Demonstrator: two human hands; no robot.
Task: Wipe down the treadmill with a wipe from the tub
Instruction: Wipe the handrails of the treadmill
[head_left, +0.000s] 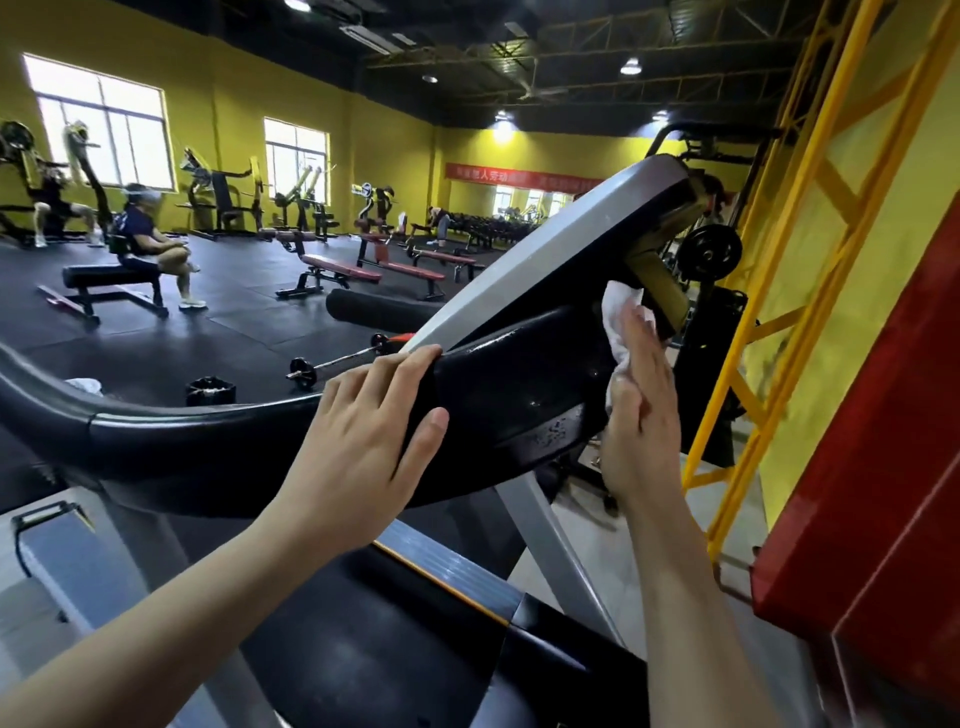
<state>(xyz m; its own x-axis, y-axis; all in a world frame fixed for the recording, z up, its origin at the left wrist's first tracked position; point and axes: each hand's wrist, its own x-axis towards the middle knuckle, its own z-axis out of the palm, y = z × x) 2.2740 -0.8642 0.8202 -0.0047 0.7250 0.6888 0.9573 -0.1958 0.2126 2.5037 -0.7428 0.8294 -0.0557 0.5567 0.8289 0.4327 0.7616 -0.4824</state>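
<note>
The treadmill's black console (524, 374) with a grey top panel fills the middle of the head view, and its black handrail (156, 431) curves off to the left. My left hand (363, 441) grips the console's left edge, fingers over the top and thumb on the front. My right hand (641, 405) lies flat against the console's right end and presses a crumpled white wipe (618, 322) onto it. Wet spots shine on the black surface beside the wipe. The belt (374, 639) runs below my arms. The tub is not in sight.
A yellow steel frame (769, 291) and a red padded wall (883, 467) stand close on the right. Beyond the console lie a barbell (332, 361), a small black basket (210, 391), benches and weight machines. People sit on benches at the far left.
</note>
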